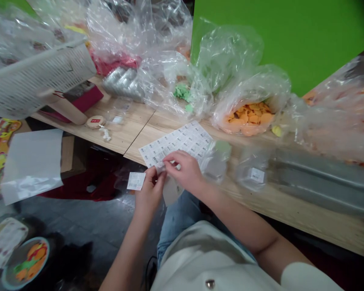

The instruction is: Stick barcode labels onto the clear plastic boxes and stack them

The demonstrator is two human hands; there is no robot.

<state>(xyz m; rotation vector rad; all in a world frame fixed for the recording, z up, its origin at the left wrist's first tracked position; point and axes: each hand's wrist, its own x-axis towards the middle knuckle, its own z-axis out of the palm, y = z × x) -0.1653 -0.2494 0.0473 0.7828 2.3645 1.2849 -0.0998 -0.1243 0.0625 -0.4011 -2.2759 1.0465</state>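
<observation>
Shirt: nearest.
Left hand: closed on white label.
Right hand: fingertips pinched, contents unclear.
Label sheet: likely light, bendy; hold far edge.

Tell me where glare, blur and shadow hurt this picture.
Head view: bright glints streak the clear bag before the green panel; head view: print on the label sheet is too small and soft to read; head view: the long plastic tray looks smeared; head view: the floor is dim, the upper right corner dark.
</observation>
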